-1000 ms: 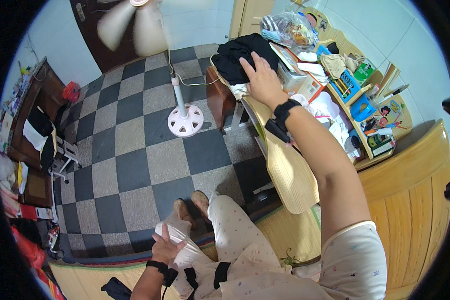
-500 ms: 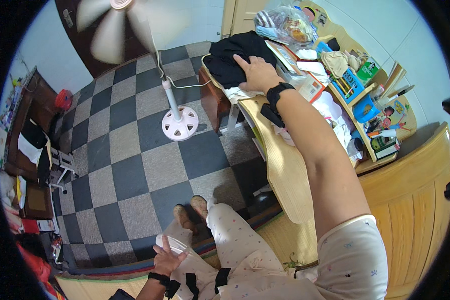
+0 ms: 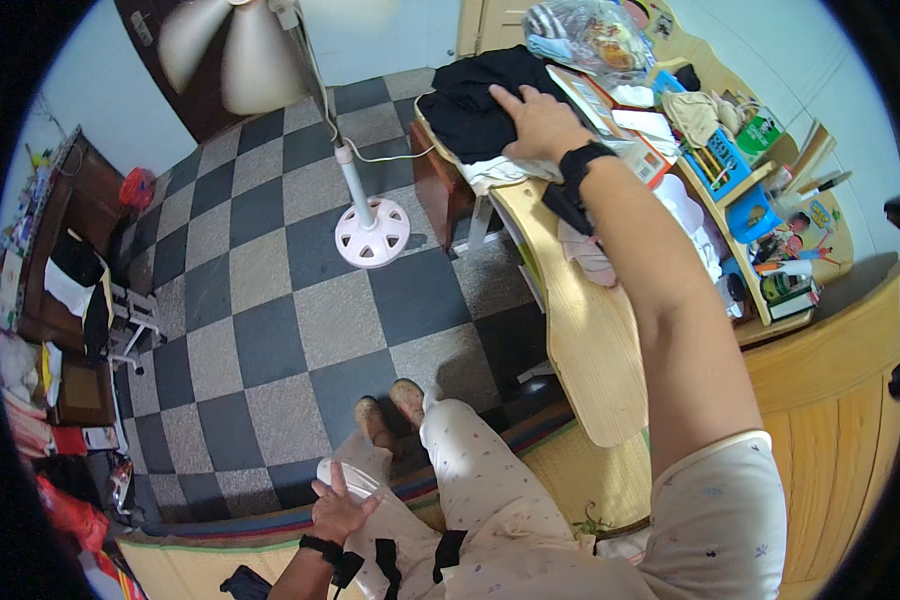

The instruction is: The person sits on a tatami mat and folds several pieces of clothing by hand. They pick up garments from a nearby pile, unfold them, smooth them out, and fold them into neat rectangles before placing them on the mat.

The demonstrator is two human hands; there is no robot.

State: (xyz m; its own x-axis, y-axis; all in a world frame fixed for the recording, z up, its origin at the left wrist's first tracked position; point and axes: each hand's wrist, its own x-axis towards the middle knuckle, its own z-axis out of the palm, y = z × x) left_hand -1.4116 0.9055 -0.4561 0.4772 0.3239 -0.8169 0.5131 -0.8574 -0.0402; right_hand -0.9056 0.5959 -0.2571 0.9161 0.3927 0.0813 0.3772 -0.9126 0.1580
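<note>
My right arm reaches out over the wooden desk point(image 3: 600, 380). At its end my right hand point(image 3: 542, 124) lies on the right part of a heap of black cloth point(image 3: 470, 105), fingers spread and nothing gripped. White cloth point(image 3: 500, 174) sticks out from under the black heap at the desk's edge. Down by my left knee, my left hand point(image 3: 342, 508) rests against the pale patterned trousers point(image 3: 480, 455) with its fingers apart, holding nothing. Black straps circle both wrists.
Boxes and papers point(image 3: 645, 140) crowd the desk beside a clear plastic bag point(image 3: 605, 40). A wooden shelf unit point(image 3: 745, 265) holds a blue basket point(image 3: 752, 215) and small items. A standing fan point(image 3: 372, 232) spins on the checkered floor. At the left stands a dark cabinet point(image 3: 65, 240).
The whole view has shifted slightly, moving the desk and fan a little right. My right hand stays on the black cloth with its fingers spread; my left hand remains at the knee.
</note>
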